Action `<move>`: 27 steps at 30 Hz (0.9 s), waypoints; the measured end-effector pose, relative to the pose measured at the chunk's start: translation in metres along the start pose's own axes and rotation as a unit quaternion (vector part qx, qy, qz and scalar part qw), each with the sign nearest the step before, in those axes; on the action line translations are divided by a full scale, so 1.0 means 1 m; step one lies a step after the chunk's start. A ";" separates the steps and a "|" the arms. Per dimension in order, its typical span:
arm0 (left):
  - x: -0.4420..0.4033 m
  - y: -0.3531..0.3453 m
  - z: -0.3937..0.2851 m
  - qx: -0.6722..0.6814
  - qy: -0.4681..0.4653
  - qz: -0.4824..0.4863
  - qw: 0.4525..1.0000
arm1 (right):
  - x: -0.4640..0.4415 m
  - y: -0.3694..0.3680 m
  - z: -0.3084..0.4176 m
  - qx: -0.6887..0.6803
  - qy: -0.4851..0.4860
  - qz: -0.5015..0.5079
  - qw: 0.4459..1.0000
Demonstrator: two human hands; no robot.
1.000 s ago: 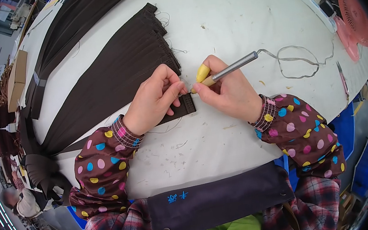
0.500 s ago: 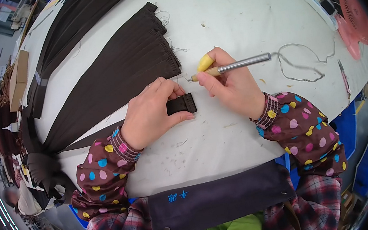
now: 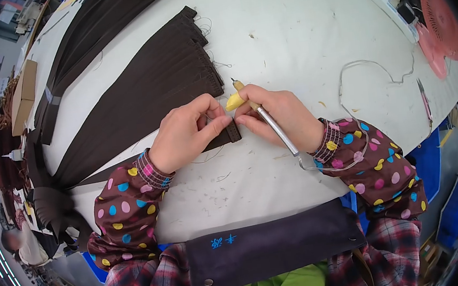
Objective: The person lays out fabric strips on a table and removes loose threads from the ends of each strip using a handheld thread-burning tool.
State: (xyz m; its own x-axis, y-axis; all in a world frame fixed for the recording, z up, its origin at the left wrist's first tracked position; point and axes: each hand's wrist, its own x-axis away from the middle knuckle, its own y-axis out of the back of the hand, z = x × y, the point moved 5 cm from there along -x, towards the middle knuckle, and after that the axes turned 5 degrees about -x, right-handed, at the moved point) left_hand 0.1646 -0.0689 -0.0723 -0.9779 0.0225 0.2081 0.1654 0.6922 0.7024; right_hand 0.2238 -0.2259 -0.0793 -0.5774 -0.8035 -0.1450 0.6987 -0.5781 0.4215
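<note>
Now the corded tool (image 3: 279, 130) — in the right hand (image 3: 292, 114) — has swung tip-forward.

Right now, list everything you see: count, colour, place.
Table: one, white, middle
Fanned straps: uncounted, dark brown, centre-left
Strap bundle: one, dark brown, upper left
Strap end: one, dark brown, centre
Pen-shaped tool: one, silver and tan, centre
Wire: one, grey, centre-right
Power strip: one, white, upper right
Fan: one, pink, right
Thin tool: one, pinkish, right
Box: one, tan, left
Bottle: one, white, left
Co-worker: one, pale top, lower left
Edge clutter: uncounted, mixed, too blurred
Finger cover: one, yellow, centre
Apron: one, dark, bottom
Sleeves: two, dotted brown, on both arms
Left hand: one, bare, at the strap end
Right hand: one, gripping the pen-shaped tool
</note>
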 end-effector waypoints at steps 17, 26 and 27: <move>0.018 0.029 -0.028 -0.177 -0.112 0.015 0.978 | -0.001 0.021 -0.008 -0.040 -0.014 -0.076 0.996; 0.006 0.007 -0.015 -0.194 -0.092 -0.031 0.976 | -0.002 0.025 -0.010 -0.004 0.016 -0.104 0.994; 0.008 0.006 -0.015 -0.189 -0.092 -0.032 0.977 | -0.002 0.024 -0.011 -0.006 0.023 -0.103 0.994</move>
State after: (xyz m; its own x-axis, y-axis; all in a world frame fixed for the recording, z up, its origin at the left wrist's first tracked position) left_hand 0.1595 -0.0755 -0.0560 -0.9886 0.1405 0.0544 0.1046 0.3805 0.9188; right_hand 0.2465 -0.2394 -0.0782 -0.6892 -0.6730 -0.2685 0.5722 -0.7328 0.3682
